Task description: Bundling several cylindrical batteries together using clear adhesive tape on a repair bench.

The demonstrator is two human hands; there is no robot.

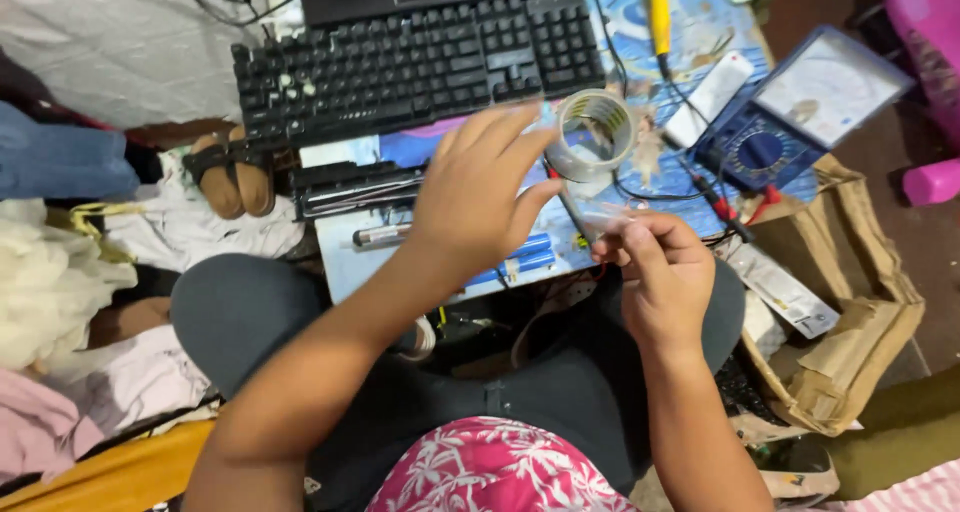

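Observation:
My left hand (478, 197) holds a roll of clear tape (592, 134) at its fingertips, above a low board covered with parts. My right hand (655, 262) pinches the loose, clear end of the tape (610, 217) between thumb and fingers, just below and right of the roll. Under the left hand lie blue cylindrical battery cells (525, 257) and a dark marker-like stick (380, 235).
A black keyboard (415, 62) lies at the top with a laptop behind it. A blue analogue multimeter (800, 112) with red and black probes sits at the right, by a white remote-like bar (710, 97) and a yellow tool (658, 12). Torn cardboard (860, 322) lies lower right; cloth piles lie left.

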